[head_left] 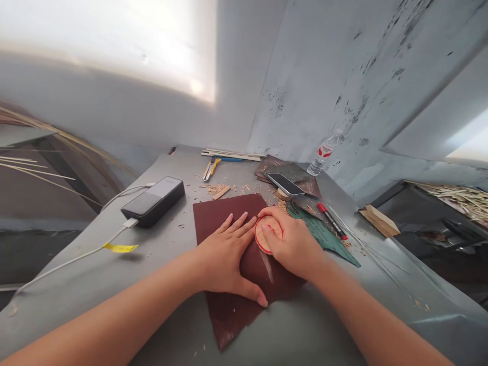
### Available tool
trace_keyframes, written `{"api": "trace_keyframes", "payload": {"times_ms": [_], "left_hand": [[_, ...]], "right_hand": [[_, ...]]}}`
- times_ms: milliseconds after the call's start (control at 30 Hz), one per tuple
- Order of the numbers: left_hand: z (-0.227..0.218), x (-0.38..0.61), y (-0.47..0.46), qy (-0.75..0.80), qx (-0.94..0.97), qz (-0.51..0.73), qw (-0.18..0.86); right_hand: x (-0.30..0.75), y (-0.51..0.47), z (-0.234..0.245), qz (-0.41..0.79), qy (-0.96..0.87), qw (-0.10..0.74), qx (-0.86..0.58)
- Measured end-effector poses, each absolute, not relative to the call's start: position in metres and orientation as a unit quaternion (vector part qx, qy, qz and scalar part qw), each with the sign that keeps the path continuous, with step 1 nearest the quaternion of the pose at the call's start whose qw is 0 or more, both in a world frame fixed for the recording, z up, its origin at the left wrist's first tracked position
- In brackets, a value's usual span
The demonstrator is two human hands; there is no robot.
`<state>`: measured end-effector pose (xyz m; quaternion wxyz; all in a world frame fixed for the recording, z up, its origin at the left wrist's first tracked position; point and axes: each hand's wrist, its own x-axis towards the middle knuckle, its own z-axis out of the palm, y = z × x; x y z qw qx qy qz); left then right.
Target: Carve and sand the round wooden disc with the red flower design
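Flat on the reddish-brown sandpaper sheet [217, 213] lies my left hand [226, 254], its fingers spread and thumb stretched toward the near edge. My right hand [290, 244] grips a round wooden disc [269, 235] with a red-marked rim, thumb on its face and fingers around the far side. The disc is over the sandpaper, just right of my left fingertips; whether its underside touches the sheet is hard to tell. A pale streak of dust runs along the sheet below the disc. Under and beyond my right hand is a torn green sheet [320, 231] with printing.
On the grey table [160, 290] are a black power bank [152, 203] with a white cable, a utility knife [211, 168], wood shavings [219, 190], a phone [285, 184], a red-and-black marker [332, 221], thin wires and a water bottle [322, 155]. Bamboo strips [232, 155] lie at the back.
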<state>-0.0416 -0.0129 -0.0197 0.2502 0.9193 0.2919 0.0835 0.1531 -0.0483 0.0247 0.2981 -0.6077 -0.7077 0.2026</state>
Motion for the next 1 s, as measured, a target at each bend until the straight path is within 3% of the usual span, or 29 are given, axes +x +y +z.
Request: {"api": "trace_keyframes", "payload": {"times_ms": [267,433,567,700,833,1000], "left_hand": [[-0.005,-0.047,-0.014,0.333,0.893,0.065,0.296],[-0.006,-0.049,-0.018,0.397,0.845,0.152,0.323],[-0.010,-0.047,-0.022,0.373,0.822,0.287,0.320],[-0.010,-0.046,-0.022,0.340,0.805,0.367,0.320],[-0.005,-0.047,-0.022,0.299,0.788,0.413,0.346],[0.000,-0.048,-0.021,0.217,0.788,0.460,0.348]], "right_hand": [[0.180,-0.034,0.024,0.427,-0.580,0.431,-0.542],[0.185,-0.042,0.022,0.520,-0.533,0.455,-0.489],[0.183,-0.049,0.026,0.620,-0.504,0.448,-0.401],[0.183,-0.052,0.024,0.681,-0.512,0.379,-0.360],[0.185,-0.054,0.021,0.676,-0.549,0.324,-0.371],[0.185,-0.054,0.024,0.663,-0.584,0.322,-0.341]]}}
